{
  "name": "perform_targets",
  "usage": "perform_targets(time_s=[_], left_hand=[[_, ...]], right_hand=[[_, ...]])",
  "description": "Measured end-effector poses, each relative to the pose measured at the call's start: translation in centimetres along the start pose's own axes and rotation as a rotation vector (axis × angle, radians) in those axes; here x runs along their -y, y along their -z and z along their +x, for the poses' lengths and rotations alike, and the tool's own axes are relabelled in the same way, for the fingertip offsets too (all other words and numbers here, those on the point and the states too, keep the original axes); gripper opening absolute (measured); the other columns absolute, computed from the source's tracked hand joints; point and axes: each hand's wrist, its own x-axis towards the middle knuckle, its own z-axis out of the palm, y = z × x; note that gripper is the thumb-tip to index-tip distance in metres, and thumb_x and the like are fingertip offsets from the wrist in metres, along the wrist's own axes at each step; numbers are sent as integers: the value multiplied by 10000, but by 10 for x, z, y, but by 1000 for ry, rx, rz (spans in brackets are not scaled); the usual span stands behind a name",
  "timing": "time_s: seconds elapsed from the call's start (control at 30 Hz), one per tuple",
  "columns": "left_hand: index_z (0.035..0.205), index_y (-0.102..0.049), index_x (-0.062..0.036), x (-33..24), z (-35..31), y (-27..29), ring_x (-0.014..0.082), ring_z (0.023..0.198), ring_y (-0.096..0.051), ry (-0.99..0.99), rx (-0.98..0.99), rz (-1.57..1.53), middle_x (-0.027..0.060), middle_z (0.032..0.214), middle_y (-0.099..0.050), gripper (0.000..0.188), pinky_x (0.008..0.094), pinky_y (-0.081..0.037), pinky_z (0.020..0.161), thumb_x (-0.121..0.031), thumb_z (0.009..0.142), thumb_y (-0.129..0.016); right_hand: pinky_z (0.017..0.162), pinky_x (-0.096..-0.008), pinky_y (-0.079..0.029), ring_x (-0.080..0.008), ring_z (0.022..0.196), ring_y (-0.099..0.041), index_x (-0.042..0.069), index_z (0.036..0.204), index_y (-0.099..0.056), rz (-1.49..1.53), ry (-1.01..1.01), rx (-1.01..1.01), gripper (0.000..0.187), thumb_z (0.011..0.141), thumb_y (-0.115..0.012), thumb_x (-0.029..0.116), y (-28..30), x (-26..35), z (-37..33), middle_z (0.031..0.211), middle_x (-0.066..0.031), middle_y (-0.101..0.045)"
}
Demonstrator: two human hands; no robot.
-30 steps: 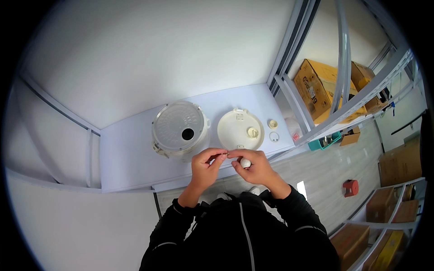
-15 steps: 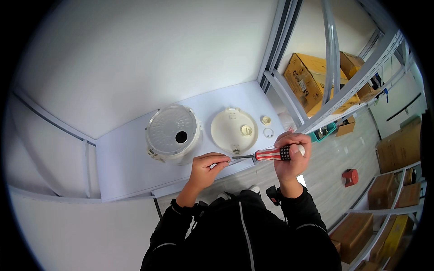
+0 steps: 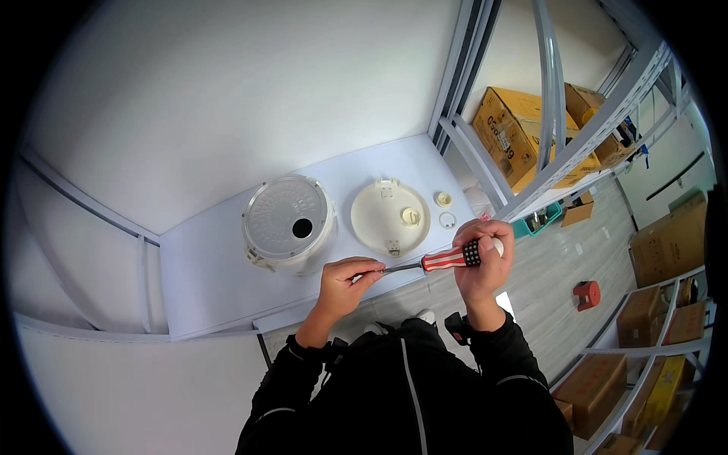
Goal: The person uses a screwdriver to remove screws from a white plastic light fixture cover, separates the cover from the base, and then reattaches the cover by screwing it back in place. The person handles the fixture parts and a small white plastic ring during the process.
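Observation:
My right hand is wrapped round the striped red-and-white handle of a screwdriver, whose shaft points left. At its tip, my left hand is closed in a pinch; whatever small thing it holds is too hidden to name. Beyond the hands, on the white table, stands a round white container with a translucent grey top that has a dark round hole. Right of it lies a round cream lid with a small cap on it. A little cream cup and a thin white ring lie farther right.
Grey metal frame posts rise at the table's right end. Cardboard boxes fill a rack beyond them, with a teal bin below. More boxes sit on shelves at lower right. A red stool stands on the floor.
My right hand has brought the screwdriver slightly left, so its tip now meets the fingertips of my left hand. The left hand has stayed in place.

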Motion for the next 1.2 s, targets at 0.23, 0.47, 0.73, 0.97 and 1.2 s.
perform_targets(time_s=[0.23, 0.47, 0.73, 0.97, 1.2], left_hand=[[1012, -791, 39, -3, -2, 2, 174, 852, -755, 16, -7, -37, 151, 1004, -796, 163, 273, -596, 736, 103, 865, -764], [1043, -749, 83, 0, -5, 2, 209, 905, -770, 108, 6, -179, 159, 993, -779, 140, 304, -624, 791, 120, 920, -693], [1058, -735, 87, 5, -6, 4, 234, 940, -768, 155, 3, -340, 178, 1055, -760, 128, 326, -632, 848, 115, 945, -681], [1027, -749, 79, 4, -4, 11, 200, 915, -761, 93, -28, -80, 158, 1028, -771, 120, 289, -609, 794, 120, 920, -713], [1092, -741, 75, 6, -2, 5, 181, 927, -750, 124, -145, -114, 147, 1042, -774, 149, 285, -599, 825, 83, 946, -713]], right_hand=[[707, -357, -480, -226, 739, -562, 36, 1113, -509, 22, -6, -14, 195, 1021, -563, 198, -1, 0, 1, 797, -144, -629], [721, -354, -472, -223, 754, -580, 3, 1129, -523, 102, -5, -19, 199, 1005, -562, 154, -2, 1, 5, 821, -187, -634], [731, -351, -478, -222, 770, -587, 5, 1138, -518, 97, 5, 24, 218, 1016, -568, 178, -6, 1, 7, 838, -182, -636], [789, -331, -539, -199, 849, -639, 22, 1240, -479, -60, -174, 65, 314, 1019, -653, 163, -11, 3, 11, 1106, -145, -636], [848, -336, -603, -213, 1013, -692, 39, 1376, -402, -62, -163, 71, 562, 957, -774, 73, -23, 6, 14, 1157, -134, -646]])
